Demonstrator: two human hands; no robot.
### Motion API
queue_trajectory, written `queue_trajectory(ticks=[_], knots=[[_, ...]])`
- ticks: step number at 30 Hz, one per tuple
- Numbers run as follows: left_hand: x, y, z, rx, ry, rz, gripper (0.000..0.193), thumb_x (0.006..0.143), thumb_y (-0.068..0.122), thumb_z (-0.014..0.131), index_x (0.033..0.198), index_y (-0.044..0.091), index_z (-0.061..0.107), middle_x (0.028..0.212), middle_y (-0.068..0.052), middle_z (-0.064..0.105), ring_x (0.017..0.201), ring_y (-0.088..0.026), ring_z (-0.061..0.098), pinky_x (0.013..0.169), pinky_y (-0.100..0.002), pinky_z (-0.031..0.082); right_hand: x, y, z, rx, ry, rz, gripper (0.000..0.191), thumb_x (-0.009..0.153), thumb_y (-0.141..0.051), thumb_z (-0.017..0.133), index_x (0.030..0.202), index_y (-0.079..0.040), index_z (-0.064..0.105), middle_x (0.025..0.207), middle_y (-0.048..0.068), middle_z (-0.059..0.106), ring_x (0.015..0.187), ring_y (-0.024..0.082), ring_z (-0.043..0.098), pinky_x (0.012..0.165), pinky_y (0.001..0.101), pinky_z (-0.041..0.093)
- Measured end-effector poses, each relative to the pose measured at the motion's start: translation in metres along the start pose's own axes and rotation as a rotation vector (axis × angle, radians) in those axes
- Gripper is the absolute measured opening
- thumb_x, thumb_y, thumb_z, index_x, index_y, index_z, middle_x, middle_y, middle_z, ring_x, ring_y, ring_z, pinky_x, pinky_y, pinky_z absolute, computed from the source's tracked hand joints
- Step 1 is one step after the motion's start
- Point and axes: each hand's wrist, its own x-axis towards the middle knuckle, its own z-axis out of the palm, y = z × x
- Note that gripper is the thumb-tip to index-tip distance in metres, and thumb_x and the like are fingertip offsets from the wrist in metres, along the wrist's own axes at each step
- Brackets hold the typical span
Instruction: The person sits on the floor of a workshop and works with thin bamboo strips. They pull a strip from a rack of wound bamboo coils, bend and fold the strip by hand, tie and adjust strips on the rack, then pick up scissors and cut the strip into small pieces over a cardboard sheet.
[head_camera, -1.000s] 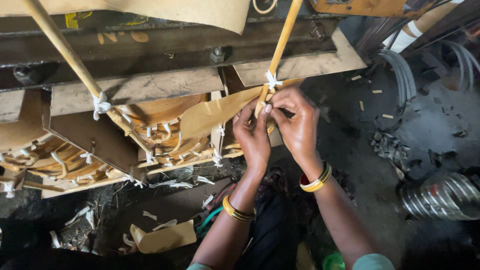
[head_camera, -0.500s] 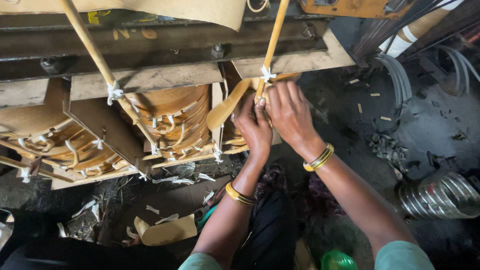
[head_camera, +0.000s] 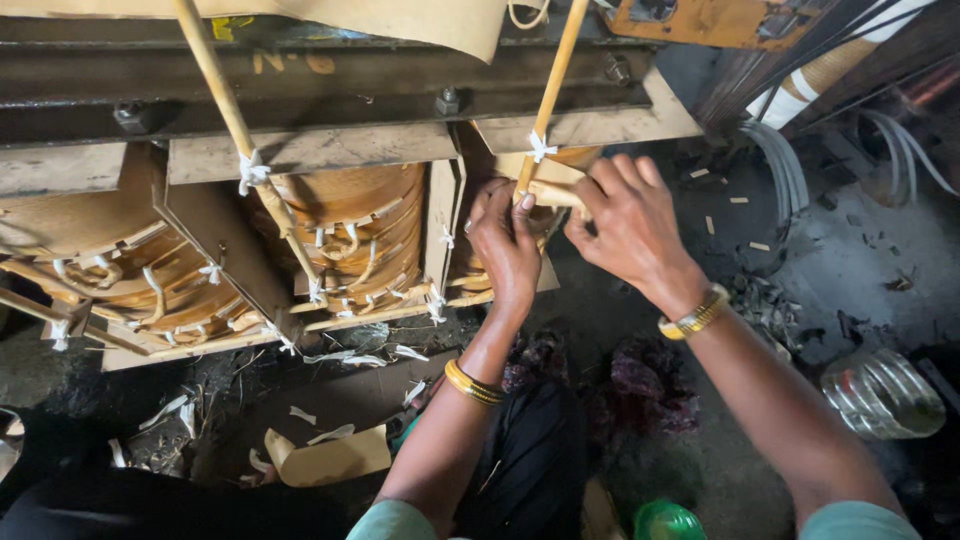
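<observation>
Both of my hands work at the lower end of a paper-wrapped tan rod (head_camera: 553, 85) that slants down across a wound brown coil assembly (head_camera: 350, 240). My left hand (head_camera: 507, 245) pinches the rod's lower end between thumb and fingers. My right hand (head_camera: 628, 225) grips the same bent end from the right. A white cloth tie (head_camera: 541, 147) is knotted on the rod just above my fingers. Each wrist wears a gold bangle. What lies behind my hands is hidden.
A second tan rod (head_camera: 230, 110) with a white tie slants over the left coil (head_camera: 120, 270). Grey pressboard plates (head_camera: 310, 150) and a dark steel beam (head_camera: 300, 85) run above. White tape scraps and brown paper (head_camera: 330, 455) litter the floor; a shiny metal coil (head_camera: 885, 390) lies right.
The view shifted, so the coils sit further right. My right hand moved a little right and now wraps the rod's end; the paper flap formerly by my left hand is gone from sight.
</observation>
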Motion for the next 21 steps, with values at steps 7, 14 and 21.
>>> queue_trajectory(ticks=[7, 14, 21], knots=[[0.0, -0.007, -0.002, 0.006, -0.037, -0.005, 0.016, 0.096, 0.005, 0.063, 0.109, -0.002, 0.069, 0.111, -0.02, 0.068, 0.102, -0.04, 0.066, 0.089, -0.046, 0.051, -0.005, 0.002, -0.045, 0.337, -0.263, 0.159, 0.031, 0.089, -0.038, 0.07, 0.094, -0.007, 0.067, 0.09, 0.011, 0.071, 0.078, 0.024, 0.069, 0.071, 0.0399, 0.051], [-0.005, -0.015, -0.007, -0.064, 0.015, -0.033, 0.026, 0.095, 0.005, 0.064, 0.121, 0.0, 0.068, 0.116, -0.015, 0.071, 0.103, -0.032, 0.069, 0.092, -0.042, 0.054, -0.006, -0.041, -0.055, 0.48, -0.49, 0.349, 0.018, 0.099, -0.026, 0.06, 0.095, -0.009, 0.064, 0.059, 0.005, 0.07, 0.054, 0.019, 0.074, 0.047, 0.0345, 0.056], [-0.043, -0.014, 0.043, 0.741, 0.326, -0.167, 0.022, 0.094, 0.009, 0.057, 0.113, 0.003, 0.066, 0.104, -0.01, 0.069, 0.104, -0.023, 0.067, 0.084, -0.029, 0.054, 0.039, -0.106, -0.005, 0.715, -0.087, 0.364, 0.012, 0.098, -0.015, 0.062, 0.098, -0.003, 0.064, 0.069, 0.013, 0.07, 0.063, 0.027, 0.073, 0.052, 0.0355, 0.057]])
